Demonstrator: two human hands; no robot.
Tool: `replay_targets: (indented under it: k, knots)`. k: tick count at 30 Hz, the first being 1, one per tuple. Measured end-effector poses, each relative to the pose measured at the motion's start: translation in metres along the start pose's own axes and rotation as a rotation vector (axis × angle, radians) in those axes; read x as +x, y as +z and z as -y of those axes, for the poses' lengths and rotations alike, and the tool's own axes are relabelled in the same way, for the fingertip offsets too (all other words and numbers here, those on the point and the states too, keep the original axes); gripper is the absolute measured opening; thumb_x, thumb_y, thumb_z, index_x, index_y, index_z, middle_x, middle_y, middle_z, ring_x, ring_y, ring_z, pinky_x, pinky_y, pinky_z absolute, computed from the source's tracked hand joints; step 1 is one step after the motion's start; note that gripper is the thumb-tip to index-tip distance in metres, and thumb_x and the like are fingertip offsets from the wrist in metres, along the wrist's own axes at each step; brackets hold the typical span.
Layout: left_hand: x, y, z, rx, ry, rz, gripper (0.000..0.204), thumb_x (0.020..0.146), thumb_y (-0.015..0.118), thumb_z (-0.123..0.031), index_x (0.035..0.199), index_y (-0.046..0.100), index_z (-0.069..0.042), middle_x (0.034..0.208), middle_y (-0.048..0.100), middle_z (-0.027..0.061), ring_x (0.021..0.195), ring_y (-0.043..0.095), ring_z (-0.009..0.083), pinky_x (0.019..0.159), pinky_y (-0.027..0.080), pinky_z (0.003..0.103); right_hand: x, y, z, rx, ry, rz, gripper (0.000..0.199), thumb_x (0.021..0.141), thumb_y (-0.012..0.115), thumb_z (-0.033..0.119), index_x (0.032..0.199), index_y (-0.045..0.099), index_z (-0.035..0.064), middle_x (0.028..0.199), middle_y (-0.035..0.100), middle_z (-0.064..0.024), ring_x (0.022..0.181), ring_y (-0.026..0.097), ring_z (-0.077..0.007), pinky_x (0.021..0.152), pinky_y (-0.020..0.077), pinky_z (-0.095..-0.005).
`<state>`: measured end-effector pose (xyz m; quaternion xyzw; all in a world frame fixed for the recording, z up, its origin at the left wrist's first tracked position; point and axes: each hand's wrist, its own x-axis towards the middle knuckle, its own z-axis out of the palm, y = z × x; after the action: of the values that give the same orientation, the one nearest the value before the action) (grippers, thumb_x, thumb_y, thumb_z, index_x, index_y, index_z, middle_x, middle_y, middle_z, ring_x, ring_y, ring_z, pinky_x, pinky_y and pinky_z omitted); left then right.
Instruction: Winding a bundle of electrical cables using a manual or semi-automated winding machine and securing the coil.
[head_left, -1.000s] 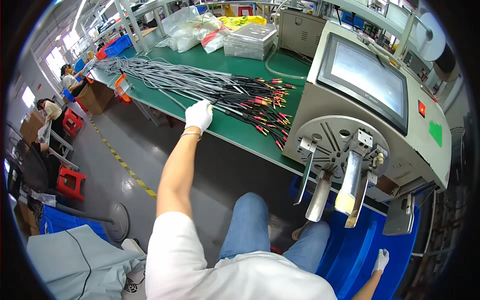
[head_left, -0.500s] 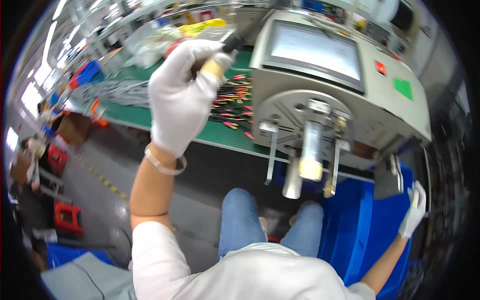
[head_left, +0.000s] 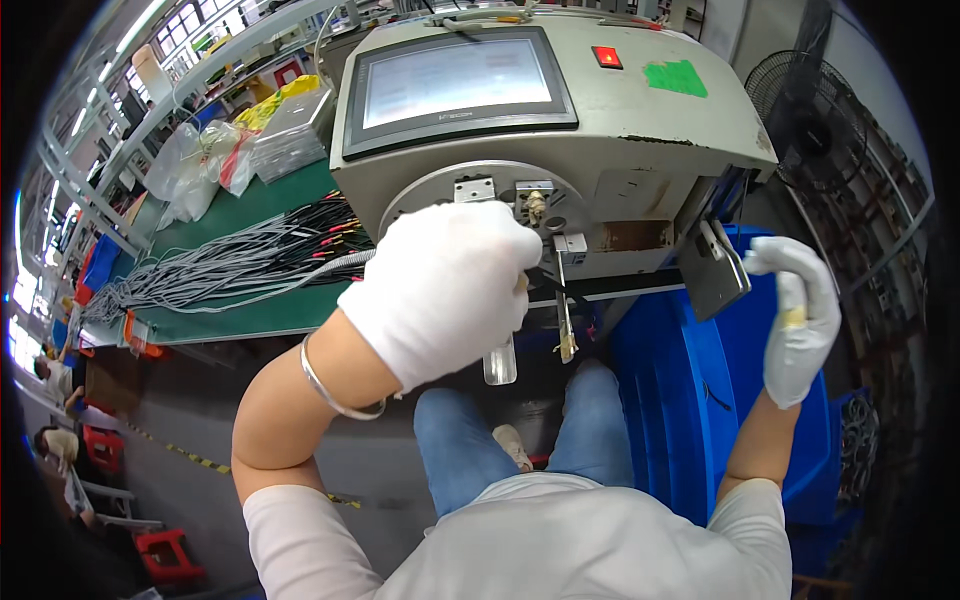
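Observation:
My left hand (head_left: 450, 290), in a white glove, is closed in a fist in front of the round slotted disc (head_left: 430, 185) on the machine's front. A grey cable (head_left: 345, 262) runs from the bundle to behind this hand, and a dark strand shows at its other side. The fingertips and most of what they grip are hidden. Metal arms (head_left: 565, 315) stick out from the disc toward me, right of the hand. My right hand (head_left: 798, 315), also gloved, is raised beside a metal plate (head_left: 715, 270), fingers bent but apart, with nothing visible in them.
The beige machine (head_left: 650, 125) carries a lit screen (head_left: 455, 85) and a red switch (head_left: 607, 57). Grey cables with black ends (head_left: 230, 255) lie on the green bench (head_left: 200, 322). A blue bin (head_left: 670, 400) stands below right, a fan (head_left: 810, 105) behind. Other people sit far left.
My left hand has come down from above the bench to the disc, and now covers part of it. My right hand has risen beside the metal plate. The view has turned right.

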<state>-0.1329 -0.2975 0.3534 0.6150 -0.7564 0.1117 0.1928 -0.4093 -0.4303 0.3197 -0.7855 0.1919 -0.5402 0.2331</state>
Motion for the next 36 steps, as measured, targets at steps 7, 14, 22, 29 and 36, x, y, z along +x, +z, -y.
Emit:
replay_targets:
  k: [7,14,22,29,36]
  knots:
    - [0.000,-0.034,-0.012,-0.220,0.136,0.156,0.012,0.061,0.067,-0.007,0.072,0.065,-0.007,0.068,0.057,0.0066,0.065,0.060,0.0264,0.057,0.049,0.036,-0.008,0.045,0.015,0.277,-0.054,0.203,0.015,0.088,0.062,0.008,0.099,0.064,-0.0013,0.099,0.065,-0.0146,0.087,0.064,-0.0208,0.077,0.0515,-0.0306]
    - [0.009,-0.003,-0.014,-0.090,-0.027,0.081,0.019,0.066,0.065,-0.002,0.084,0.061,-0.007,0.078,0.055,0.0094,0.074,0.058,0.0301,0.065,0.049,0.038,0.004,0.117,0.010,0.135,-0.186,0.320,0.020,0.069,0.068,0.002,0.086,0.057,0.0048,0.092,0.064,-0.0110,0.087,0.060,-0.0307,0.077,0.0483,-0.0391]
    - [0.010,0.028,0.012,-0.424,-0.147,-0.299,0.030,0.072,0.061,0.010,0.099,0.053,0.000,0.096,0.055,0.0120,0.090,0.061,0.0237,0.080,0.050,0.031,0.000,0.161,-0.024,-0.004,-0.020,0.115,0.018,0.069,0.069,0.004,0.080,0.055,0.0053,0.073,0.060,-0.0080,0.071,0.059,-0.0274,0.065,0.0471,-0.0392]
    - [-0.055,0.022,0.060,-0.863,-0.567,-0.224,0.019,0.083,0.065,0.001,0.102,0.063,0.003,0.087,0.065,0.0042,0.068,0.057,0.0052,0.060,0.048,0.021,-0.002,0.161,-0.022,0.111,0.214,0.069,0.018,0.075,0.069,-0.003,0.083,0.053,0.0023,0.076,0.060,-0.0063,0.064,0.058,-0.0133,0.060,0.0477,-0.0266]
    - [-0.098,0.044,0.084,-0.990,-0.658,-0.196,0.018,0.076,0.069,0.006,0.093,0.070,0.001,0.081,0.062,0.0013,0.066,0.052,0.0051,0.055,0.040,0.018,-0.001,0.158,-0.018,-0.033,0.126,0.058,0.020,0.073,0.071,-0.003,0.084,0.055,0.0017,0.082,0.061,-0.0077,0.067,0.060,-0.0140,0.062,0.0488,-0.0265]
